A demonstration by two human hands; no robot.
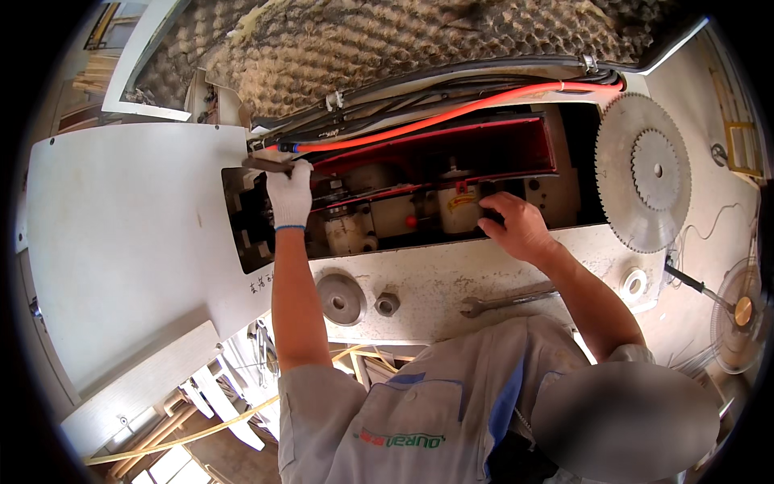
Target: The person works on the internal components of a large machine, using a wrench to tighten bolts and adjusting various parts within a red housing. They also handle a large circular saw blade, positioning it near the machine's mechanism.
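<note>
White machine table (pixel 121 234), gloved left hand (pixel 289 194) gripping wrench (pixel 266 164); right hand (pixel 516 226) fingers hidden beside yellow-labelled canister (pixel 459 206).

The white machine surface (pixel 121 234) has an open cavity at its centre. On its bare strip below the opening lie a flange disc (pixel 341 298) at 7 o'clock, a nut (pixel 387 304) just beside it, a wrench (pixel 508 300) at 5 o'clock, a ring (pixel 634 284) and a saw blade (pixel 642 172) at 3 o'clock.

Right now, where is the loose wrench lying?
In the head view, the wrench lies flat on the white machine top, right of the big nut, just below the bare right hand.
</note>
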